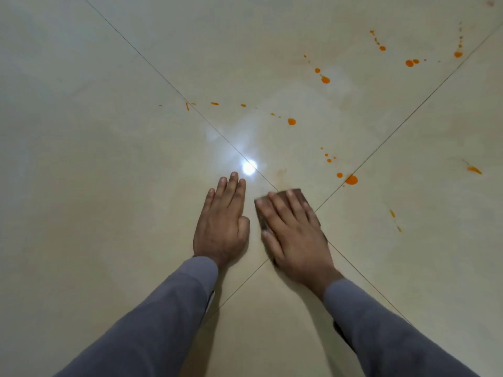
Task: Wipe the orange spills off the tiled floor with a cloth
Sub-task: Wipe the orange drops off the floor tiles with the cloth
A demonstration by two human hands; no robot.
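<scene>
My right hand [295, 232] lies flat on a dark brown cloth [298, 194], pressing it to the cream tiled floor [109, 159] where the grout lines cross. Most of the cloth is hidden under the hand. Flat on the tile just left of it rests my left hand [221, 223], fingers together, holding nothing. Orange spills dot the floor ahead and to the right: a large drop [351, 180] near the cloth, another drop [291, 121] farther out, a trail of small drops [214, 103] to the left, and more drops [325, 80] toward the far right.
A bright lamp reflection [249, 167] glares on the tile just beyond my left fingertips. A faint orange smear [281, 174] shows beside it. Orange streaks [474, 170] and small marks [392, 213] lie on the right tile. Both grey sleeves fill the lower view.
</scene>
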